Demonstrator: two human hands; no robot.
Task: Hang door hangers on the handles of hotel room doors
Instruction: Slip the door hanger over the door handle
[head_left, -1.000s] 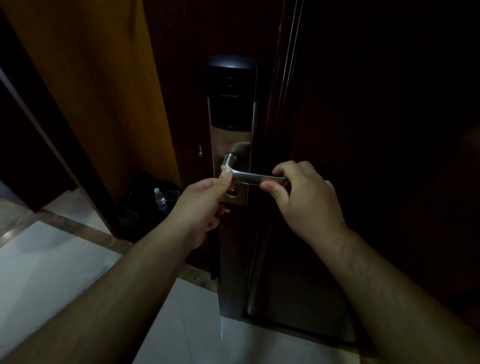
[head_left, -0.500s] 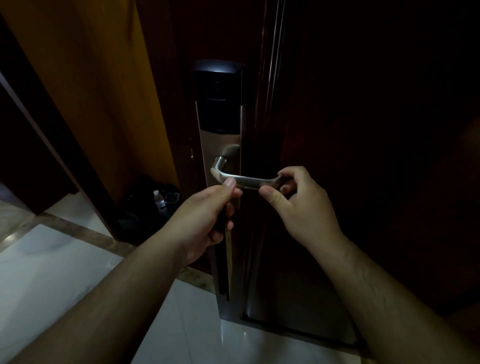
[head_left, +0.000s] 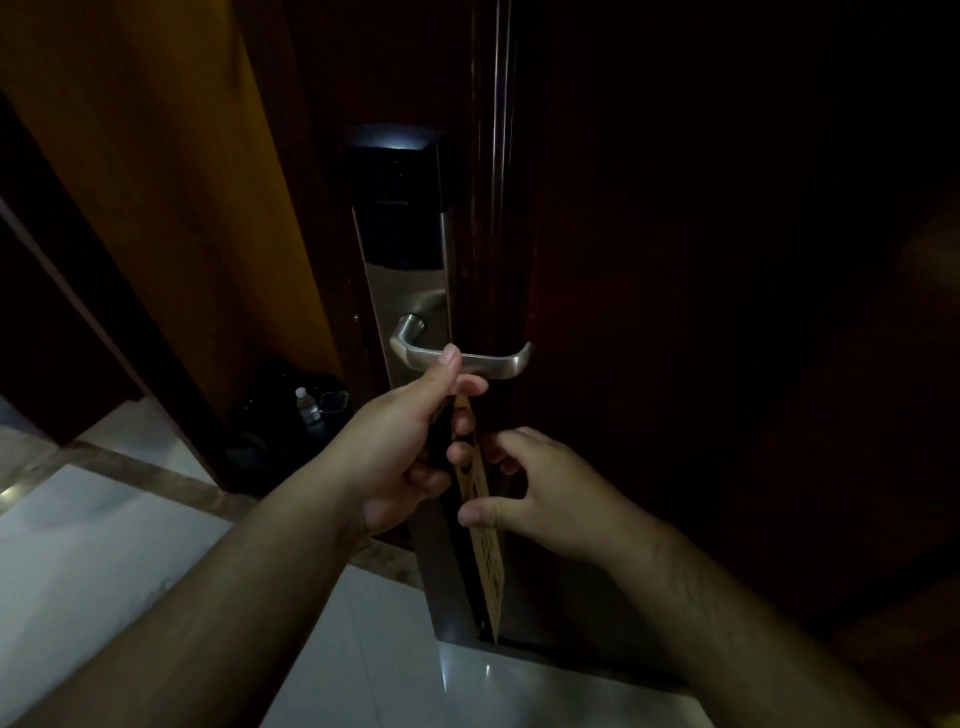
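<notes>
Nearest me, my right hand (head_left: 550, 499) is half-curled, fingers apart, thumb touching the tan door hanger (head_left: 480, 519), which hangs edge-on below the handle (head_left: 462, 358). Just above, my left hand (head_left: 400, 452) pinches the hanger's top, thumb pressed against the metal lever. Beyond stands the dark lock plate (head_left: 400, 208), and a bag with a bottle (head_left: 310, 411) on the floor.

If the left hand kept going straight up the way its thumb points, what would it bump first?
Most likely the silver metal door handle: the left hand has its thumb tip right at the lever's underside already, though depth is unclear.
</notes>
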